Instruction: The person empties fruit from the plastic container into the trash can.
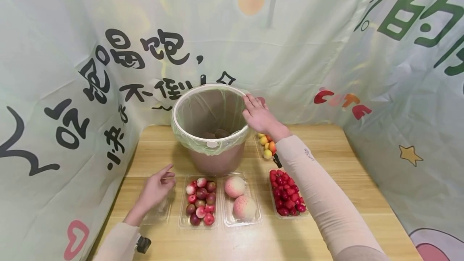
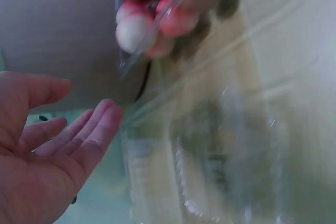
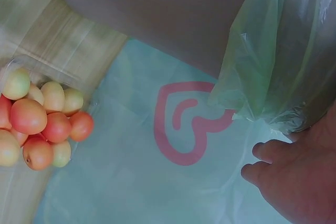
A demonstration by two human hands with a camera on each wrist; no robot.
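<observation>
Clear plastic is lying under the left hand (image 1: 156, 189), an empty tray (image 1: 159, 212) at the near left of the wooden surface (image 1: 337, 160); the fingers are relaxed and holding nothing, hovering just above it beside the tray of small plums (image 1: 200, 202). The right hand (image 1: 258, 114) is resting on the far right rim of the bin (image 1: 210, 128), its grip loose, fingers laid against the green liner (image 3: 262, 72) rather than pinching it, as far as I can tell. Two dark fruits are sitting at the bottom of the bin. Steadying the bin well likely means pressing down on the rim, not dragging the liner. Peaches (image 1: 239, 198), red fruits (image 1: 286, 194) and yellow-orange fruits (image 3: 37, 121) are waiting in trays to the right
</observation>
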